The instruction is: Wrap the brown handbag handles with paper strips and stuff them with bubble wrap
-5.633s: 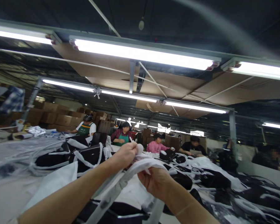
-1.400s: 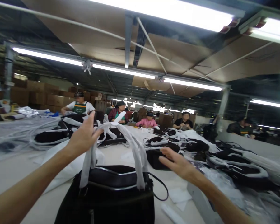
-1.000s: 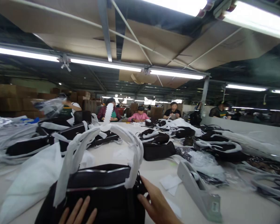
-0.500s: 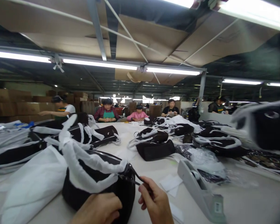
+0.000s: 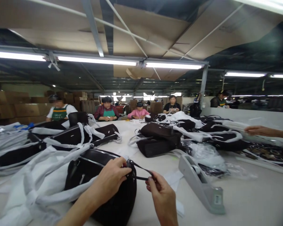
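Note:
A black handbag (image 5: 118, 201) lies on the table in front of me, its zipped top facing up. Its long handles (image 5: 68, 193), wrapped in white padding, flop over to the left. At the bag's right top corner, my left hand (image 5: 113, 175) is closed, fingertips pinching the bag by the strap fitting; what exactly lies under them is partly hidden. A thin black strap (image 5: 141, 178) runs from that corner, doubled into a loop. My right hand (image 5: 162, 191) pinches the loop's far end between thumb and fingers, drawing it out to the right.
A grey tape dispenser (image 5: 200, 185) stands right of my hands, beside clear plastic bags (image 5: 205, 157). More black bags (image 5: 155, 141) with wrapped handles are heaped beyond and at left. A co-worker's hand (image 5: 259, 130) reaches in from the right. Several people sit across the table.
My left hand has risen to the bag's corner, and the wrapped handles have dropped leftward. A black bag from the right edge now lies on the middle heap, and a co-worker's hand shows at right.

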`<state>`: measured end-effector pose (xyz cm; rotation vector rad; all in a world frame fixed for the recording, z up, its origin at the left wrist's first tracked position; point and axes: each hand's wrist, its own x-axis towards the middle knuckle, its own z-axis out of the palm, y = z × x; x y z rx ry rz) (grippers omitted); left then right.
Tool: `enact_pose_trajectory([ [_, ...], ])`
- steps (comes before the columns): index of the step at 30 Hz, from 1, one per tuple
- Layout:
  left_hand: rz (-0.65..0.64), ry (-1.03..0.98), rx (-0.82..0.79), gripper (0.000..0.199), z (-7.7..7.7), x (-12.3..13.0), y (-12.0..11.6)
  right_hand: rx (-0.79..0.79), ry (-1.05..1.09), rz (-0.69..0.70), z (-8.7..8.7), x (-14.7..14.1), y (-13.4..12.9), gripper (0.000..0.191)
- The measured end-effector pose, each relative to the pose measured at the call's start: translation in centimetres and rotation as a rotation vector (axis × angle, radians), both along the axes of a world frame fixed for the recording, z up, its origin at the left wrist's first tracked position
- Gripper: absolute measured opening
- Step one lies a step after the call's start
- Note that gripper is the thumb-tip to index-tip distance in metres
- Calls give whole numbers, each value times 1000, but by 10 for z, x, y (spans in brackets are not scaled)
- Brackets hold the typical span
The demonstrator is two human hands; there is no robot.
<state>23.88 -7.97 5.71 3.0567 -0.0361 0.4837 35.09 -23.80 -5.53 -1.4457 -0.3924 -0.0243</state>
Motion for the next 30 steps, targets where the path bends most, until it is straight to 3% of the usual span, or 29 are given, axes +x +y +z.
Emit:
enact_pose_trajectory([
  [2,5,-18,-15,33,-4,2,2,-27,-28,-92,8,4,2,49],
  [4,2,-49,-62,34,-10,4,6,15,26,-80,19,5,1,51],
  [6,-17,-84,-114,38,-17,7,12,116,187,91,31,2,-2,50],
  [8,-45,-108,-147,43,-23,9,18,237,419,359,38,-6,-5,50],
  [11,-72,-120,-160,46,-27,10,23,397,655,604,36,-14,-5,53],
  [13,-78,-115,-154,47,-27,9,23,375,608,554,29,-12,-2,56],
  [17,-84,-107,-126,47,-24,6,23,153,369,371,16,5,-2,56],
  [21,-81,-142,-101,41,-27,8,24,75,251,404,22,8,-11,47],
  [23,-95,-163,-107,40,-30,10,24,187,254,462,29,3,-13,44],
  [27,-126,-178,-106,41,-33,11,18,695,498,544,39,0,-6,40],
  [30,-98,-167,-98,38,-29,12,11,797,564,562,38,1,-5,42],
])
